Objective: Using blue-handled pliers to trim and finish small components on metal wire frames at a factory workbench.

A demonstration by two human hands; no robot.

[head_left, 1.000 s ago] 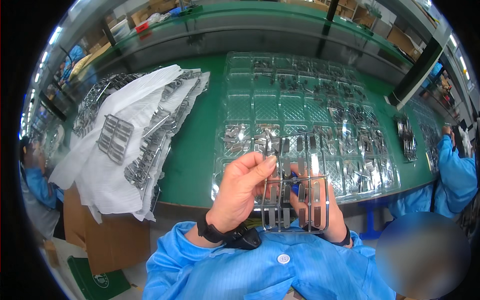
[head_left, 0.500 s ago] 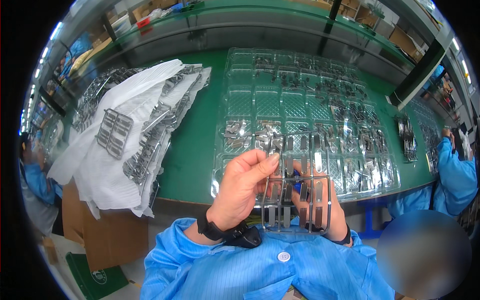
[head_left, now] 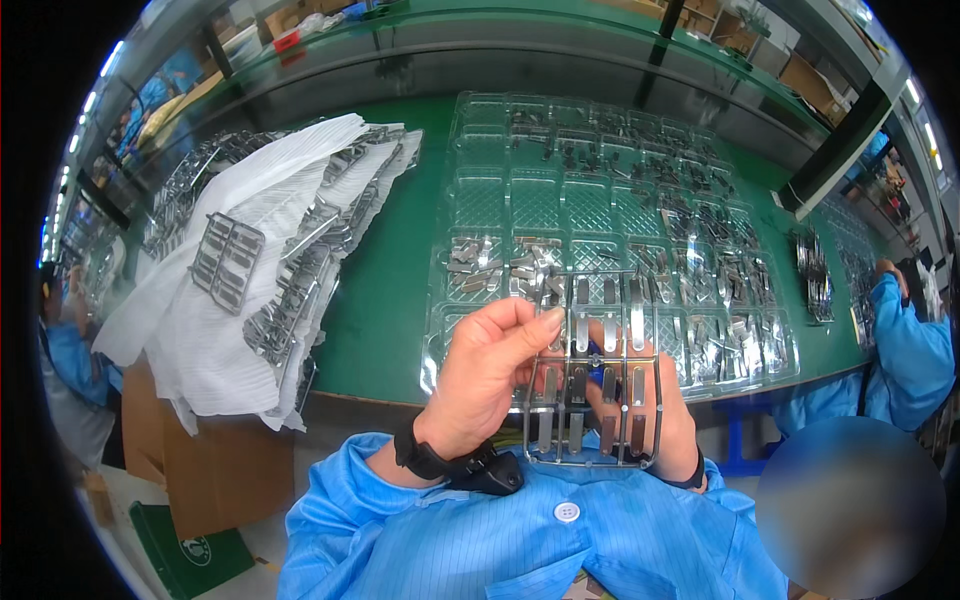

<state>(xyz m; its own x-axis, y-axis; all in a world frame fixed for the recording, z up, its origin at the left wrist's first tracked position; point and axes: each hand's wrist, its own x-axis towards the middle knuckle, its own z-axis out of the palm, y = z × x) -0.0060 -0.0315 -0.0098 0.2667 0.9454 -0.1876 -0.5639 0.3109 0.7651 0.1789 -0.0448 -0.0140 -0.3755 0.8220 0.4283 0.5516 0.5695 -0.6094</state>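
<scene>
My left hand pinches the left side of a thin rectangular frame between thumb and fingers, in front of my chest. Small flat metallic-looking pieces sit in rows between the bars of this frame. Behind it is my right hand, its fingers curled round a blue-handled tool. Most of that tool is hidden by the frame and fingers, so its kind does not show. Beyond both hands lies a clear compartmented plastic tray, several of whose pockets hold loose small pieces.
Left on the green table rises a pile of similar frames layered with white sheets; a single frame lies on top. A stack of dark frames stands right of the tray. Below left is a cardboard box. A co-worker's blue sleeve shows at right.
The held frame has tilted slightly, so its pieces catch the light differently. Both hands stay in almost the same place. At right, the co-worker's hand has shifted a little.
</scene>
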